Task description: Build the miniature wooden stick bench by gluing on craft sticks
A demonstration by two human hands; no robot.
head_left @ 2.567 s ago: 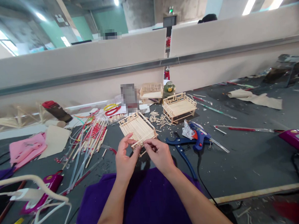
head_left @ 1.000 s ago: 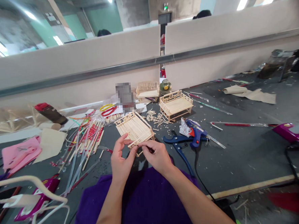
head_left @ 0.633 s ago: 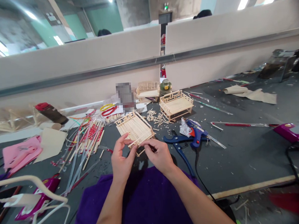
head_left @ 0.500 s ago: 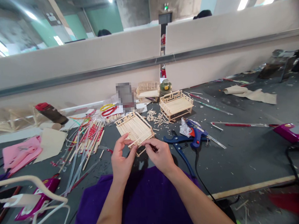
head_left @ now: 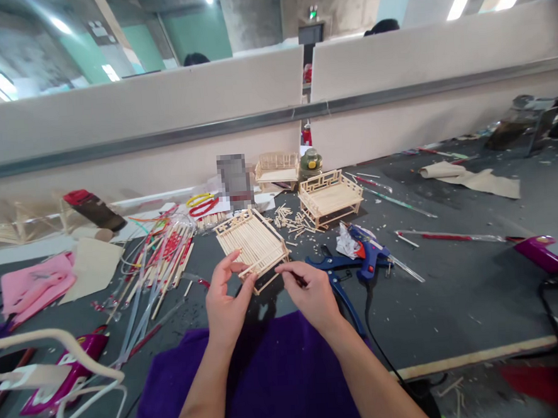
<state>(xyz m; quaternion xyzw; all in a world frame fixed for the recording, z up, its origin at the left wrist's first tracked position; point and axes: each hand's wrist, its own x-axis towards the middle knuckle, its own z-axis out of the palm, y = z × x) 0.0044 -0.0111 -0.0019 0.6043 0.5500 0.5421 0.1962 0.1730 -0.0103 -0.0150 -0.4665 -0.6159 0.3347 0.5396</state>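
Observation:
A small bed-like model of wooden sticks [head_left: 252,239] sits tilted just beyond my hands on the dark grey table [head_left: 454,293]. My left hand [head_left: 225,297] pinches its near left corner between thumb and fingers. My right hand [head_left: 312,292] is beside the model's near right corner, fingers curled; whether it holds anything I cannot make out. A purple cloth [head_left: 270,380] lies over my lap under both forearms.
A finished stick sofa [head_left: 331,196] and another [head_left: 276,168] stand behind, with loose stick pieces [head_left: 292,221]. A blue glue gun [head_left: 369,251] and blue cutters [head_left: 335,278] lie right. A heap of long sticks and tubes [head_left: 162,260] lies left, with pink cloth [head_left: 28,281].
My right hand has slid a little right, off the model's near edge. My left hand keeps its pinch on the corner.

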